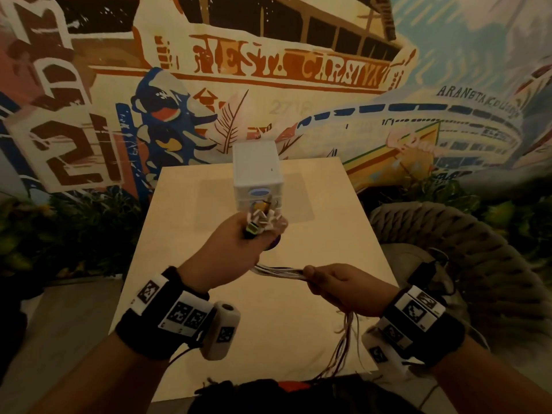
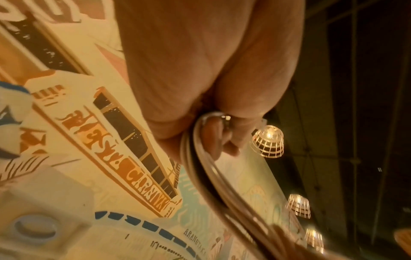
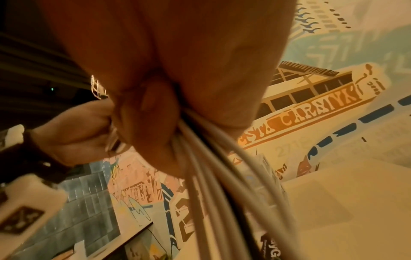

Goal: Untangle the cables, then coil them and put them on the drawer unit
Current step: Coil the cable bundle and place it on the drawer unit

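Note:
A bundle of several thin white cables [image 1: 280, 271] stretches between my two hands above the table. My left hand [image 1: 236, 249] grips the bundle near its plug ends [image 1: 263, 219], which stick up out of the fist. My right hand [image 1: 337, 289] is closed round the same bundle further along, and the loose cable tails [image 1: 343, 348] hang down from it toward my lap. The left wrist view shows cables [image 2: 209, 168] leaving the fist; the right wrist view shows cables [image 3: 213, 176] fanning out below the fingers. The white drawer unit [image 1: 257, 171] stands at the table's far middle, beyond my left hand.
The light wooden table [image 1: 209, 264] stands against a painted mural wall. A woven rope chair [image 1: 466, 243] sits close on the right. Dark plants line the floor on both sides. A dark object with an orange patch [image 1: 286, 386] lies at the near edge.

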`<state>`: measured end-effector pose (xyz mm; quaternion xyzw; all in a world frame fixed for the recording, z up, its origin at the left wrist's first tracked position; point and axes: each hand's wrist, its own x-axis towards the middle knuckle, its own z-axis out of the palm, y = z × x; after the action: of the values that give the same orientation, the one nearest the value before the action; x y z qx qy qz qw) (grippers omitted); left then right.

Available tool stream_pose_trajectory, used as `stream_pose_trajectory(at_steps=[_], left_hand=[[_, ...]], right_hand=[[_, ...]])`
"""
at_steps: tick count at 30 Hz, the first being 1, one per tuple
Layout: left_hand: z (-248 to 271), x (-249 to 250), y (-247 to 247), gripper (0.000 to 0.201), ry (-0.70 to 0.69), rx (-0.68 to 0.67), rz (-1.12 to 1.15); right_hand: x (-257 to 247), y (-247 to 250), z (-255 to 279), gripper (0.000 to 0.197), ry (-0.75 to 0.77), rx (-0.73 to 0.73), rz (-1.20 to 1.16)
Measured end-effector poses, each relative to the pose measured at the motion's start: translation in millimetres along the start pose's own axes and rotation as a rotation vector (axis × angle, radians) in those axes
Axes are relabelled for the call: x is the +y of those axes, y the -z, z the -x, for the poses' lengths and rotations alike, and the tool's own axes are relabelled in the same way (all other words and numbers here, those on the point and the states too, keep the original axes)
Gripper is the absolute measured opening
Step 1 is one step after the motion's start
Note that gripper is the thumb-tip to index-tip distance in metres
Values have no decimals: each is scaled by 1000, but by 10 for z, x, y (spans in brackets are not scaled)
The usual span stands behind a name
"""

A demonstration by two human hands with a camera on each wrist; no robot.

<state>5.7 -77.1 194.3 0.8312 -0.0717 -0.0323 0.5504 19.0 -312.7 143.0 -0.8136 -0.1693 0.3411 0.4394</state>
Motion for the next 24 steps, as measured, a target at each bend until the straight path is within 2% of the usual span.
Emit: stream_pose_trajectory(at_steps=[1, 4, 6, 8, 11, 14, 16, 20, 24], left_hand=[[-23, 5, -8, 14, -27, -36, -84], [-80, 19, 6, 23, -104, -147, -353], [-124, 18, -15, 18, -135, -199, -531], [-164, -20, -60, 26, -167, -244, -661], [-223, -59, -109, 17, -256, -289, -773], [-270, -108, -96, 30, -325, -236, -892], [-269, -83, -70, 32, -322, -237, -885], [-209, -103, -38, 24, -219, -309, -736], [-184, -148, 32, 31, -174, -271, -749]], right_hand=[[-33, 31, -11, 59, -5, 0, 16], [-146, 140, -40, 59, -20, -2, 78], [-200, 219, -61, 57, -29, 12, 109], [-242, 315, -93, 56, -40, 42, 100], [-308, 466, -150, 56, -47, 84, 72], [-371, 548, -200, 56, -5, 67, -11], [-413, 566, -222, 55, 18, 55, -35], [-500, 537, -267, 54, 29, 32, -35], [-623, 463, -343, 54, 7, -5, 2]])
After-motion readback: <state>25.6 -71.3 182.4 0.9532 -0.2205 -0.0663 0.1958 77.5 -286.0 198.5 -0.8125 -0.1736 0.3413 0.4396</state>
